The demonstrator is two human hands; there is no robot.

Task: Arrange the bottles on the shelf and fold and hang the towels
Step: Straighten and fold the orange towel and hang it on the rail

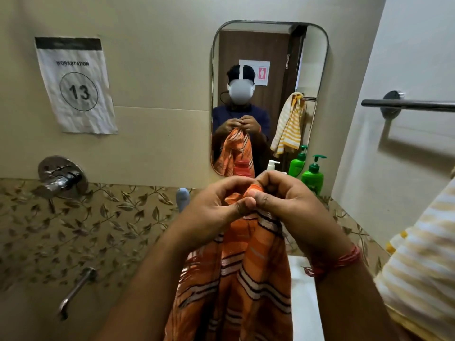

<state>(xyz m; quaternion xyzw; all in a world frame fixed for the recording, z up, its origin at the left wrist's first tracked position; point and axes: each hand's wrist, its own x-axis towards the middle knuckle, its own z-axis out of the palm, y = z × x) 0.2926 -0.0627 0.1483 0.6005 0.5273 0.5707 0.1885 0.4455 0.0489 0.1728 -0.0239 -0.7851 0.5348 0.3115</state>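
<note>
Orange towel (246,274): striped, at 6 o'clock in the view, hanging straight down from the hands; its long axis runs vertical, gathered top end pointing up, loose end running off the bottom edge.
Left hand (211,212): just above centre, fingers curled, thumb and fingertips pinching the towel's bunched top.
Right hand (283,200): touching the left hand at its 3 o'clock, fingers curled, pinching the same top corner; a red thread band sits on the wrist.
Yellow striped towel (423,271): at 4 o'clock, draped at the right edge, well apart from the hands.
Tap spout (76,291): at 8 o'clock, on the leaf-patterned tiles.
Blue bottle (182,196): at 10 o'clock of the left hand, partly hidden behind it.
Green pump bottle (313,175): at 1 o'clock of the right hand, upright, nozzle pointing right.
White pump bottle (272,164): behind the hands, mostly hidden.
Towel bar (406,104): at 2 o'clock, horizontal on the right wall, bare.
Mirror (317,70): at 12 o'clock, reflecting the person and towels.
</note>
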